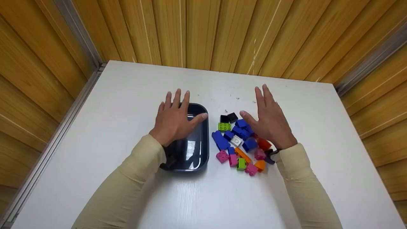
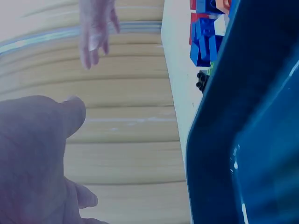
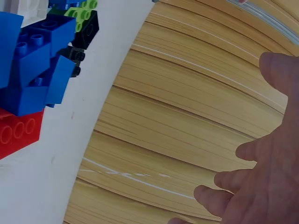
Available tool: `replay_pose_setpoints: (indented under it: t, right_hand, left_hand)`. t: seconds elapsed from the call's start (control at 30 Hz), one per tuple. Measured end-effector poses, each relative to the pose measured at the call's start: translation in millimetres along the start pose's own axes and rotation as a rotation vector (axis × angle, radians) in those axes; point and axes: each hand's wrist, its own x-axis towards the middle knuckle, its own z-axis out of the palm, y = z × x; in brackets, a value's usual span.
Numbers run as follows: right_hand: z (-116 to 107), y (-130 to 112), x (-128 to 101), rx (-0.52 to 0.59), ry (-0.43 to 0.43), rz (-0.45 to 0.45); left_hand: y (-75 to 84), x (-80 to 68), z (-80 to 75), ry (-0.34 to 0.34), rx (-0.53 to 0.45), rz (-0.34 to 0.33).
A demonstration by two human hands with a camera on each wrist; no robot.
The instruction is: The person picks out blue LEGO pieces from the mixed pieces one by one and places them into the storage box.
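Note:
In the head view my left hand [image 1: 175, 122] hovers over a dark blue tray [image 1: 203, 152], fingers spread and nothing in its grasp. Inside, the visible part of the tray holds nothing; my hand and sleeve hide its left side. To the right lies a loose pile of toy building bricks: blue bricks [image 1: 220, 140], a white brick [image 1: 236, 140], pink bricks [image 1: 222, 156], green bricks [image 1: 224, 127], black bricks [image 1: 232, 117], orange pieces [image 1: 243, 155] and a red brick [image 3: 18, 133]. Above the pile's right edge is my right hand [image 1: 270, 122], its fingers straight and thumb apart, holding nothing.
Tray and bricks stand on a white table [image 1: 318, 178]. Wood-look panels [image 1: 203, 35] rise behind it and on both sides, with metal rails [image 1: 82, 41] at the corners. Small specks [image 1: 237, 98] lie on the table beyond the bricks.

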Motion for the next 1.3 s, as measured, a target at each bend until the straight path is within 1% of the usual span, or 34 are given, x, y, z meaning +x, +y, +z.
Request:
replay_pose_setpoints:
  t: [0.17,0.33,0.43,0.53,0.67,0.73,0.8,0.9,1.03,1.13,1.3]
  right_hand:
    - [5,5,0,0.004,-0.03,0.007]
    - [9,7,0,0.005,-0.05,0.005]
    - [11,7,0,-0.002,-0.063,0.005]
    - [13,7,0,-0.01,-0.072,-0.003]
    - [15,9,1,-0.019,-0.085,-0.021]
    - [16,9,2,-0.025,-0.092,-0.024]
    - [17,11,3,-0.029,-0.105,-0.019]
    - [19,12,5,-0.035,-0.135,-0.019]
    - [24,16,9,-0.044,-0.187,-0.02]
    - [29,19,11,-0.04,-0.228,-0.003]
    - [35,24,13,-0.029,-0.286,0.038]
  left_hand:
    - [-16.6,-2.2,6.8,-0.021,-0.033,-0.019]
    - [-37.1,-9.6,20.1,-0.015,-0.091,-0.035]
    - [-50.9,-16.9,30.4,-0.011,-0.149,-0.043]
    - [-62.4,-25.4,40.4,-0.023,-0.23,-0.062]
    - [-73.1,-33.9,51.6,-0.035,-0.332,-0.093]
    - [-76.2,-36.4,56.7,-0.028,-0.379,-0.098]
    - [-78.0,-37.5,62.1,-0.017,-0.425,-0.09]
    - [-79.6,-38.0,70.3,0.014,-0.488,-0.075]
    - [-81.2,-37.8,76.8,0.046,-0.55,-0.079]
    - [-81.5,-37.9,78.4,0.045,-0.573,-0.08]
    - [-78.9,-36.5,80.5,0.04,-0.569,-0.088]
